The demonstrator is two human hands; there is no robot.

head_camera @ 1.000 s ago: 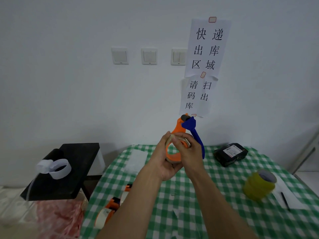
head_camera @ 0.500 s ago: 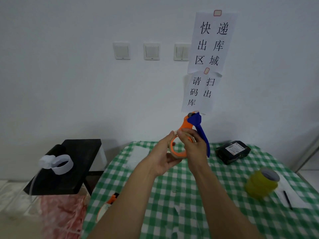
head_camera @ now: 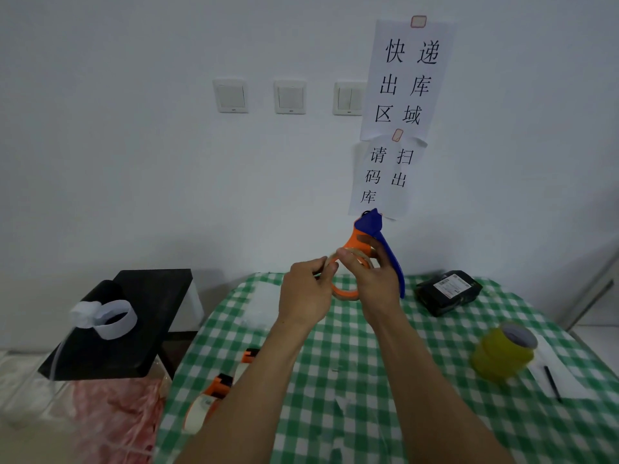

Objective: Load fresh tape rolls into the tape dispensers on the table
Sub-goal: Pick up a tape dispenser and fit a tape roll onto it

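Observation:
An orange and blue tape dispenser is held up above the far end of the green checked table, its blue handle running down to the right. A clear tape roll sits in its orange ring. My right hand grips the dispenser and roll from the right. My left hand pinches the left edge of the roll. Two more orange dispensers holding tape lie at the table's near left edge, partly hidden by my left forearm. A stack of yellow tape rolls stands on the right.
A black parcel lies at the far right of the table. A white paper with a black pen lies by the yellow rolls. A black stand with a white tape loop is on the left, above a pink bag. Paper signs hang on the wall.
The hands and dispenser have stayed nearly where they were. My left hand has turned from cupping the roll underneath to pinching its left edge, and the dispenser has tilted slightly.

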